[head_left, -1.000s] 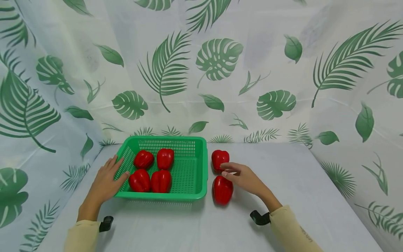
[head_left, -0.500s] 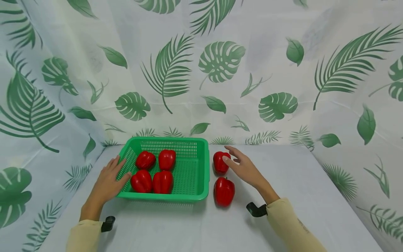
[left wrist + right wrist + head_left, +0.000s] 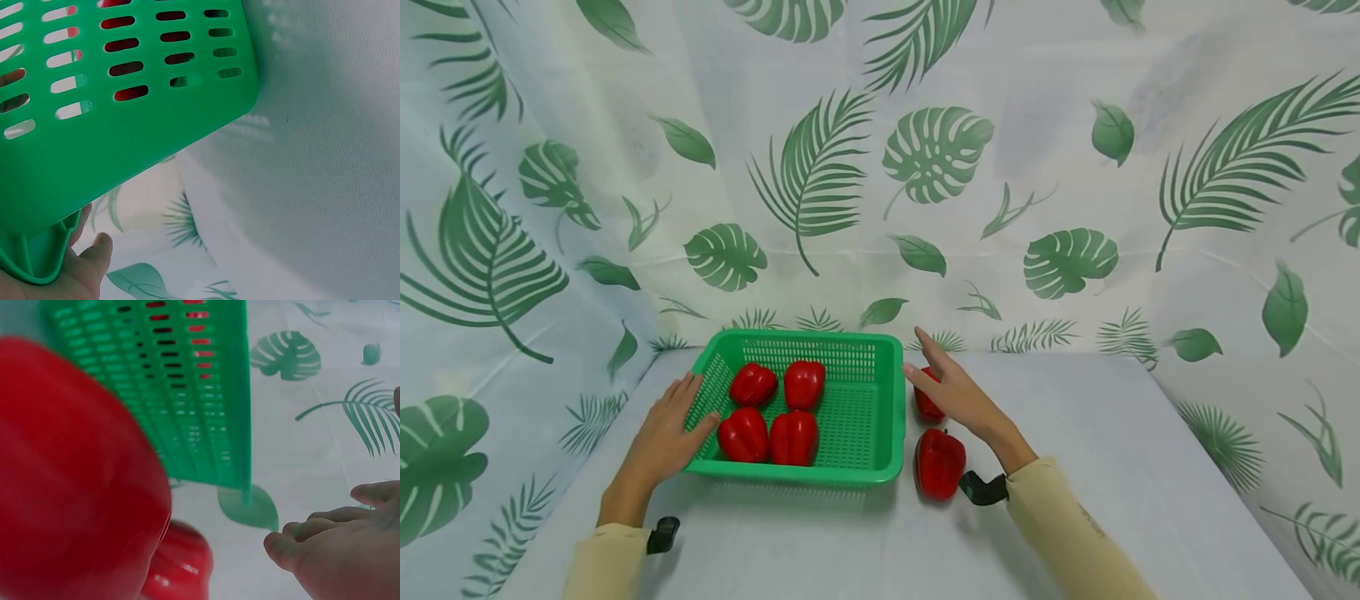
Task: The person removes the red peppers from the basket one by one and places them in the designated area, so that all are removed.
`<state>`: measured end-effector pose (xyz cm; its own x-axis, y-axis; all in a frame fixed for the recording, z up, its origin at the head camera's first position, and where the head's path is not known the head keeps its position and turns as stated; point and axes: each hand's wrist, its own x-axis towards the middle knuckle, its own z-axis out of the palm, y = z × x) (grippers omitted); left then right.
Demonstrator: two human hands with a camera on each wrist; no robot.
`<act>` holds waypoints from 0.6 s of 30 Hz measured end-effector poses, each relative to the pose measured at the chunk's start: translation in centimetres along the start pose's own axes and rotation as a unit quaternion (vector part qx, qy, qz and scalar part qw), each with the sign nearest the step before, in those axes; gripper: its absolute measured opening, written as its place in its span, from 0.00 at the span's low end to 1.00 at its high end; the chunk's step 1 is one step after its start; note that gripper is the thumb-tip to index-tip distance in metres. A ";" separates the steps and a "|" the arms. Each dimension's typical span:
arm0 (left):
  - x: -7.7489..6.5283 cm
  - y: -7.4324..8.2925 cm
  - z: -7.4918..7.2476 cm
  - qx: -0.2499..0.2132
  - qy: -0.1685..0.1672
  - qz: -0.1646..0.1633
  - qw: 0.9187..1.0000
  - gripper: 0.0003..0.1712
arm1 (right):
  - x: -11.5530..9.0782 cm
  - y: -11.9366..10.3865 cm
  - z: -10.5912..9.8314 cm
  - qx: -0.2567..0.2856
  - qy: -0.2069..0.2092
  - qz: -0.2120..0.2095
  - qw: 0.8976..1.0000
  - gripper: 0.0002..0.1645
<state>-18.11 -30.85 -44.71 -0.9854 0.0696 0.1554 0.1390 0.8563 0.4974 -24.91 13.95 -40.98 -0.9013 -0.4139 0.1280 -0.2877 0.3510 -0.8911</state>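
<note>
Red bell pepper, near right, could roll if knocked by the right hand, whose fingers, like those of the left hand, are extended.

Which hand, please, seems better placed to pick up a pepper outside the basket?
The right hand, probably: it holds nothing and is near the two loose peppers, while the left hand is across the basket from them.

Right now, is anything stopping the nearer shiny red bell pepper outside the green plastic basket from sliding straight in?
Yes: the right wall of the green plastic basket stands between the nearer shiny red bell pepper and the space inside. Nothing else shows between them.
</note>
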 end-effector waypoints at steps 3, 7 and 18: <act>0.0 0.0 0.0 0.000 0.000 0.000 1.000 0.46 | 0.6 -0.5 0.4 0.012 -0.009 -0.003 1.000 0.49; 0.0 0.1 0.0 0.002 0.004 -0.001 1.000 0.46 | 1.5 -1.3 0.9 0.032 -0.021 -0.001 0.999 0.50; 0.0 -0.1 0.0 0.005 0.007 0.002 1.000 0.48 | 3.7 -2.7 3.0 0.065 -0.027 0.022 0.997 0.50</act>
<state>-18.12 -30.95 -44.81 -0.9833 0.0663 0.1694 0.1421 0.8614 0.4876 -26.52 8.97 -39.37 -0.8922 -0.4467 0.0666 -0.2007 0.2599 -0.9445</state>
